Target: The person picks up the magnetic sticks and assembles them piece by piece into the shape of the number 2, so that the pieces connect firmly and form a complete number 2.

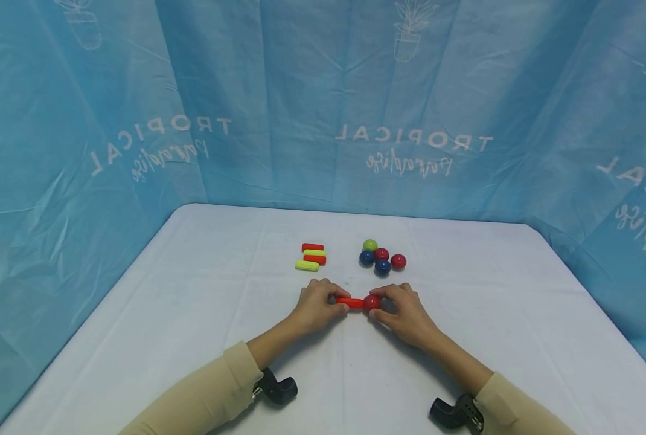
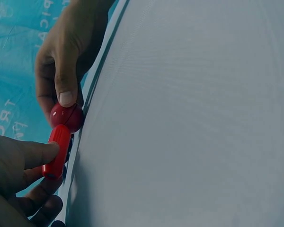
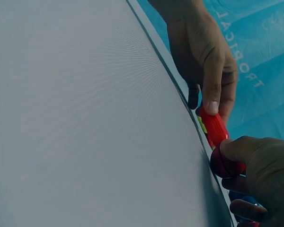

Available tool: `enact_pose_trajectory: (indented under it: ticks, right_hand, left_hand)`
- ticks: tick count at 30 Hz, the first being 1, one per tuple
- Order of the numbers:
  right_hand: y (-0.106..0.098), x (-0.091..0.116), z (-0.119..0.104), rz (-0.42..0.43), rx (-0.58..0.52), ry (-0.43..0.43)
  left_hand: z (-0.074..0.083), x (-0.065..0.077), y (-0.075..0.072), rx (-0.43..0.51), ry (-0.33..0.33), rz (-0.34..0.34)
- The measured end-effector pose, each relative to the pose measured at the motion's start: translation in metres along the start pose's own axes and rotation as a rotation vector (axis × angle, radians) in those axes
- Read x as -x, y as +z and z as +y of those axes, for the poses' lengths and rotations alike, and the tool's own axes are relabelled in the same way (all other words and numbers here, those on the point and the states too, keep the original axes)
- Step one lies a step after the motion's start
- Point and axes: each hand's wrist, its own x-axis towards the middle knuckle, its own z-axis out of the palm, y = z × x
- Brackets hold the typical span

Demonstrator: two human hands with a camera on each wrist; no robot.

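Between thumb and fingers, my left hand (image 1: pixel 321 302) pinches a short red rod (image 1: pixel 351 303). My right hand (image 1: pixel 401 311) pinches a dark red ball (image 1: pixel 372 302) by its sides. The rod's right end meets the ball, as the rod (image 2: pixel 57 151) and ball (image 2: pixel 66 117) in the left wrist view also show. Whether the rod sits inside a hole in the ball cannot be seen. In the right wrist view the ball (image 3: pixel 221 163) is partly covered by the right thumb and fingers.
Beyond the left hand lie red and yellow-green rods (image 1: pixel 314 260) in a loose stack. Several balls (image 1: pixel 382 267) in blue, red and green cluster to their right. A white-covered table (image 1: pixel 192 290) carries everything, with a blue printed curtain (image 1: pixel 301 90) behind and at the sides.
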Motion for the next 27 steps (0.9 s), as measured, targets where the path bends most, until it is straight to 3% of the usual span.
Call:
enact_pose_trajectory:
  ticks: [7,15,27]
  right_hand:
    - [0.0,0.001,0.001,0.012,0.001,-0.012]
    - [0.001,0.0,-0.001,0.011,0.0,0.007]
    - [0.001,-0.001,-0.001,-0.008,-0.026,0.037]
  left_hand:
    - [0.0,0.0,0.0,0.001,0.006,0.002]
    - [0.005,-0.003,-0.006,0.035,-0.042,-0.007]
    - [0.006,-0.046,-0.007,0.03,-0.097,0.049]
